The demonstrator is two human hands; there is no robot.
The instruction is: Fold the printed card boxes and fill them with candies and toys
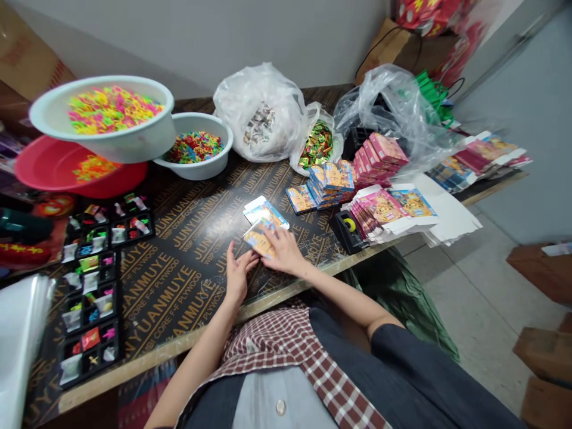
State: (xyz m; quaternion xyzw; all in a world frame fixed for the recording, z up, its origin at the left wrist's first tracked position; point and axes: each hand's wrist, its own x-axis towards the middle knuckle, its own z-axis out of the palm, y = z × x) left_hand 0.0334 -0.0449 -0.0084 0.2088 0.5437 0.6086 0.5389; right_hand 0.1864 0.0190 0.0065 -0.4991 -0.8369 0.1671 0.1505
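Near the table's front edge, my right hand (283, 249) holds a small printed box (260, 238), its fingers over the box's right side. My left hand (239, 268) is at the lower left of that box, fingers apart, fingertips close to its lower edge; whether they touch it is unclear. Just behind lies a flat blue printed carton (267, 210) with white flaps. To the right stand stacked blue boxes (330, 182) and pink boxes (379, 156). Flat printed cartons (384, 208) lie beside a black tray (349, 229) holding a yellow ring-shaped item.
Black compartment trays (92, 310) with small items line the left. Behind them are a white basin (147, 134), a red basin (40, 167) and a smaller basin (194, 171). Plastic bags (272, 89) stand along the back. The wooden table edge (156, 351) runs before my body.
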